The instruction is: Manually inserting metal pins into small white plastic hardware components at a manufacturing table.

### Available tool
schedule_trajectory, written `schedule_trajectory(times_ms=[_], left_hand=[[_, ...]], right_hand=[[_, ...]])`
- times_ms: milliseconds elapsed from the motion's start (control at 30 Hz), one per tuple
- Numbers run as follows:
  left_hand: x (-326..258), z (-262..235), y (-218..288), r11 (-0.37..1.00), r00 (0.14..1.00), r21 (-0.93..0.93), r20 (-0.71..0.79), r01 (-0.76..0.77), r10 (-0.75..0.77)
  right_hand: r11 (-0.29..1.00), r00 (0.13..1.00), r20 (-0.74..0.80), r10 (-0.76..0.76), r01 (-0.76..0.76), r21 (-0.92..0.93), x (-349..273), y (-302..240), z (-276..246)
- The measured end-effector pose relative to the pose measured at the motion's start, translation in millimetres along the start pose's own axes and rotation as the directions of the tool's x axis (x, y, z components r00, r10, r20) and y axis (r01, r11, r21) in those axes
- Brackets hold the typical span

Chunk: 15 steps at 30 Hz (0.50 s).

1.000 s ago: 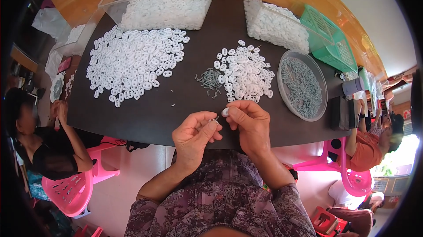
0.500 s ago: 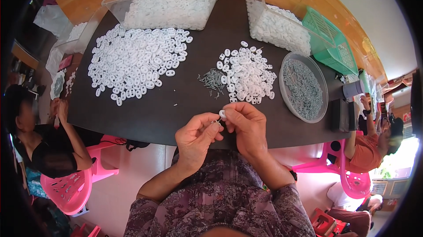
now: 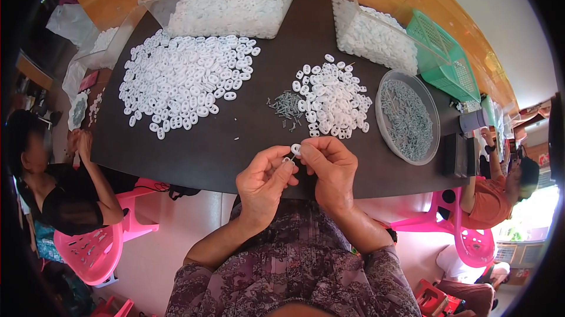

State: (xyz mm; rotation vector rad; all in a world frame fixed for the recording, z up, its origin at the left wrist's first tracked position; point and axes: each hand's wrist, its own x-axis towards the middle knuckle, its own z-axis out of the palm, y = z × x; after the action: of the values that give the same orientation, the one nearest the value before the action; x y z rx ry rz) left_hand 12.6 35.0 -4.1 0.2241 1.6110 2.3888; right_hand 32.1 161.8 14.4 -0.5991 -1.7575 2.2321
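Note:
Close together over the table's near edge, my two hands work on tiny parts. My right hand (image 3: 331, 168) pinches a white oval plastic piece (image 3: 296, 149) with holes between thumb and fingers. Just below it, my left hand (image 3: 262, 180) is closed in a pinch on a small pale part (image 3: 286, 160), too small to name. Beyond my hands lies a heap of white two-holed pieces (image 3: 338, 102), beside a little pile of grey screws (image 3: 286, 105). A larger heap of white oval pieces (image 3: 182, 78) spreads to the left.
Clear bins of white pieces (image 3: 232, 8) (image 3: 376, 37) stand at the back, beside a green basket (image 3: 447, 61). A round tub (image 3: 436, 134) of screws and a black box (image 3: 458, 155) sit at right. People (image 3: 76, 193) (image 3: 500, 199) sit on both sides on pink chairs.
The white piece in my right hand has turned so its hole shows more, and the pale part at my left fingertips shows more clearly. Both hands stay in nearly the same place.

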Motion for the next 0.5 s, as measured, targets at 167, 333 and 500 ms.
schedule_trajectory(times_ms=[167,333,500], left_hand=[[-0.9,-0.4,-2.1,1.0,1.0,-0.001,-0.005,-0.002,0.002],[-1.2,-0.4,-2.7,1.0,1.0,-0.013,-0.008,-0.021,0.021],[-2.0,0.3,-2.1,1.0,1.0,-0.001,-0.02,-0.014,0.014]], right_hand=[[1.0,0.999,-0.033,-0.026,0.027,0.014,0.0,3.3,3.1],[0.999,0.999,-0.019,-0.05,0.05,-0.003,-2.7,2.5,5.0],[0.994,0.996,-0.009,-0.094,0.093,-0.061,-6.3,2.9,5.7]])
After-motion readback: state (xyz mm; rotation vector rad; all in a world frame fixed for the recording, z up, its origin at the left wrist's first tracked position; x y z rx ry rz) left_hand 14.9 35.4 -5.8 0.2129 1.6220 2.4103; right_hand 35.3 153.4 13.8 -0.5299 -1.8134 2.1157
